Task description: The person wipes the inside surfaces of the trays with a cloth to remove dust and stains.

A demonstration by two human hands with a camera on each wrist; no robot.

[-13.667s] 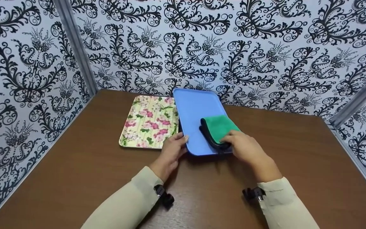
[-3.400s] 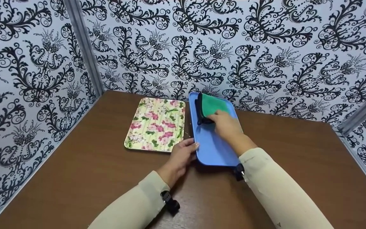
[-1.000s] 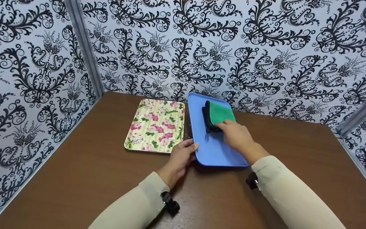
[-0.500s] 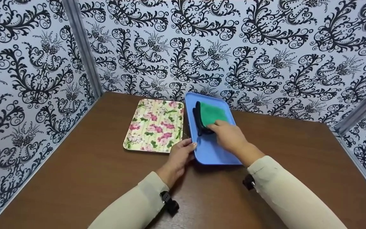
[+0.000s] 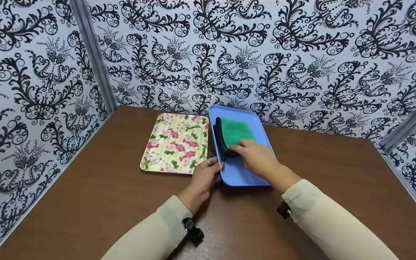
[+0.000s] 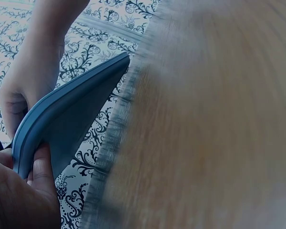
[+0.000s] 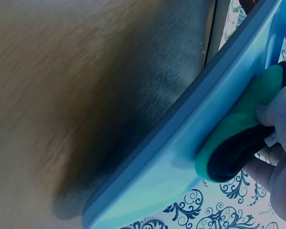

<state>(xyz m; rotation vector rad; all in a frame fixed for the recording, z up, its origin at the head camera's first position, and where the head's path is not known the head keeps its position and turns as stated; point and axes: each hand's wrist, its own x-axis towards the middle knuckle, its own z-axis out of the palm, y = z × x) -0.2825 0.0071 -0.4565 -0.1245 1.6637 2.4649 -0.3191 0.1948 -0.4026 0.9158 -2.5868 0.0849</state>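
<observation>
A blue tray (image 5: 242, 173) is tilted up off the table in the head view. My left hand (image 5: 202, 180) grips its left rim, thumb on the inner face; in the left wrist view the fingers (image 6: 43, 167) lie against the tray's underside. My right hand (image 5: 260, 159) pinches a folded cloth (image 5: 235, 131), green on top and black beneath, against the tray's inner face near its left side. The right wrist view shows the thumb on the green side of the cloth (image 7: 243, 109) and fingers behind, with a small white label by its black edge.
A tray with a pink flower pattern (image 5: 175, 144) lies flat on the brown table (image 5: 121, 202), left of the blue tray. Patterned black-and-white walls (image 5: 157, 47) rise at the back and sides, with the blue tray's far edge close to the back wall.
My right hand has slid the cloth left and slightly toward me across the tray over the last second. Earlier it was higher on the tray. The left hand keeps its grip on the rim.
</observation>
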